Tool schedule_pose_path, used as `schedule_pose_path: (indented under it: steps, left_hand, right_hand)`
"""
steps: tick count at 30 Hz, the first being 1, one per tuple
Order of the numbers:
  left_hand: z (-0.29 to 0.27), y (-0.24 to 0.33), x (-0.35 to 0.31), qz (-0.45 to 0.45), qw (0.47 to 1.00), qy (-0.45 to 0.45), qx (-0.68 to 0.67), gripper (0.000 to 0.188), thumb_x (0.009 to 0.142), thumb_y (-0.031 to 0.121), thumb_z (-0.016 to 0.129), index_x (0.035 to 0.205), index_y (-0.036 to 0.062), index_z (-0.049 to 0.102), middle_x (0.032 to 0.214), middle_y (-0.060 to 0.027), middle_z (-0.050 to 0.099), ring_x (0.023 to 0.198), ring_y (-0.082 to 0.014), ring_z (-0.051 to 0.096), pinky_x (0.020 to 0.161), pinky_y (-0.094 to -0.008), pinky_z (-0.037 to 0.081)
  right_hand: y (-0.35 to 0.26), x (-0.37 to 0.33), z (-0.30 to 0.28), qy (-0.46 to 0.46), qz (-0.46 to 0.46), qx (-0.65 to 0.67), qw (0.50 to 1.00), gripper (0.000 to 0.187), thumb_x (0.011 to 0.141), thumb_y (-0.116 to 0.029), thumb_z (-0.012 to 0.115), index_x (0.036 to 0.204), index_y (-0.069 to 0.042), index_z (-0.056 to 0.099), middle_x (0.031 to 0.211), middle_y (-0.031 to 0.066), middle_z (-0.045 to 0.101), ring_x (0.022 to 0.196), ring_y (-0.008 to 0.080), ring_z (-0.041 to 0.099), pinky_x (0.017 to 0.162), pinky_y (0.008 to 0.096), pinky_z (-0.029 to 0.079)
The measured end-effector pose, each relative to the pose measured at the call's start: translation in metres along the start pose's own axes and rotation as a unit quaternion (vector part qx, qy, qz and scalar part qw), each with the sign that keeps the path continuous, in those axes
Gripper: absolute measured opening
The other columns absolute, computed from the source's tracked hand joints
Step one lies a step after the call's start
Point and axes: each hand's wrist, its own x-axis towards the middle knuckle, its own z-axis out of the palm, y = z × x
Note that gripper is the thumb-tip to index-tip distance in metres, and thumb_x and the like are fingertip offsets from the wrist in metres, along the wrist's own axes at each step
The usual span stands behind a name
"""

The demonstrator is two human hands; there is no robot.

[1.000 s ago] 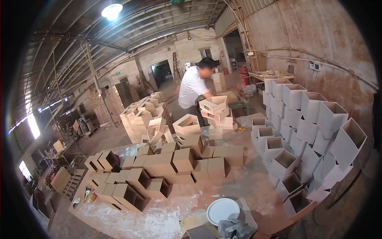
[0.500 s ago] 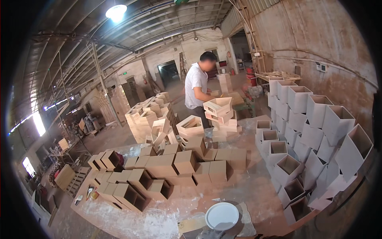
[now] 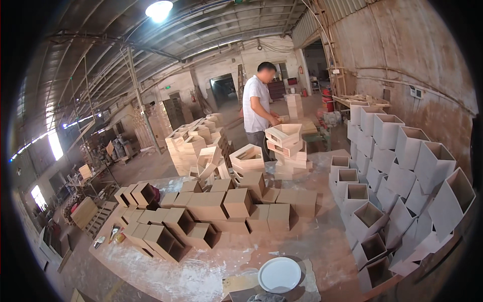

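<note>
Neither of my hands can be made out. At the lower edge, a grey rough-textured shape (image 3: pixel 266 298) shows only its top; what it is cannot be told. Just beyond it stands a round white lid or tub (image 3: pixel 279 275) on a worn sheet (image 3: pixel 309 282). Brown open-ended boxes (image 3: pixel 206 204) lie in stacked rows across the dusty worktable (image 3: pixel 171 277). To the right rise stacked pale grey open-ended boxes (image 3: pixel 387 173). A corner of a brown board or box (image 3: pixel 79 296) pokes in at the lower left edge.
Behind the table, a co-worker (image 3: pixel 257 103) in a white shirt stands by stacked pale wooden frames (image 3: pixel 287 146). More frames (image 3: pixel 196 143) are piled to the left. A pallet (image 3: pixel 100 219) lies on the floor at left. Small tools (image 3: pixel 116 232) rest near the table's left edge.
My view has turned slightly left, so most of the background sits farther right. A brown corner has come in at the lower left. The co-worker's head and arm have shifted a little.
</note>
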Motion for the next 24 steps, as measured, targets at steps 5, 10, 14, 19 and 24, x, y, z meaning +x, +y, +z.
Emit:
schedule_pose_path:
  steps: [5, 10, 14, 19, 24]
  left_hand:
    - [0.006, -0.002, -0.007, 0.003, 1.0, -0.004, 0.001, 0.044, 0.081, 0.038, 0.056, 0.113, 0.0079, 0.061, 0.106, -0.0169, 0.062, 0.093, -0.0326, 0.061, 0.074, -0.0405, 0.052]
    - [0.023, -0.018, -0.031, 0.006, 1.0, -0.022, 0.006, 0.044, 0.081, 0.039, 0.057, 0.113, 0.0079, 0.061, 0.106, -0.017, 0.062, 0.093, -0.0326, 0.061, 0.074, -0.0406, 0.052]
    - [0.033, -0.023, -0.058, 0.033, 0.998, -0.045, 0.029, 0.045, 0.081, 0.039, 0.057, 0.113, 0.0079, 0.061, 0.106, -0.017, 0.062, 0.093, -0.0327, 0.061, 0.074, -0.0407, 0.052]
    - [0.054, -0.025, -0.091, 0.039, 0.993, -0.112, 0.031, 0.045, 0.081, 0.039, 0.057, 0.113, 0.0079, 0.061, 0.105, -0.0171, 0.062, 0.093, -0.0328, 0.061, 0.073, -0.0408, 0.052]
    - [0.053, -0.019, -0.11, 0.058, 0.989, -0.131, 0.045, 0.045, 0.081, 0.039, 0.057, 0.113, 0.0078, 0.061, 0.105, -0.0172, 0.062, 0.093, -0.0328, 0.061, 0.073, -0.0409, 0.052]
  right_hand:
    - [0.003, 0.004, -0.013, 0.054, -0.05, -0.091, 0.993, 0.031, 0.082, -0.026, 0.052, 0.109, -0.012, 0.05, 0.102, 0.0109, 0.051, 0.095, 0.0279, 0.048, 0.079, 0.0425, 0.038]
    - [0.035, 0.041, -0.011, 0.075, -0.047, -0.184, 0.979, 0.017, 0.085, -0.023, 0.047, 0.089, -0.01, 0.057, 0.08, 0.0098, 0.058, 0.072, 0.0239, 0.059, 0.06, 0.0392, 0.048]
    - [0.036, 0.038, -0.007, 0.183, -0.045, -0.088, 0.978, 0.021, 0.081, -0.023, 0.053, 0.096, -0.012, 0.061, 0.091, 0.008, 0.058, 0.081, 0.0244, 0.058, 0.066, 0.0405, 0.047]
    - [0.004, -0.009, -0.006, 0.181, -0.096, -0.014, 0.979, 0.02, 0.074, -0.023, 0.059, 0.091, -0.013, 0.062, 0.086, 0.0046, 0.057, 0.07, 0.0236, 0.056, 0.061, 0.0382, 0.044]
    - [0.031, 0.052, -0.017, 0.126, -0.04, -0.07, 0.989, 0.02, 0.071, -0.019, 0.063, 0.09, -0.012, 0.063, 0.086, 0.0066, 0.058, 0.074, 0.0245, 0.058, 0.064, 0.0377, 0.046]
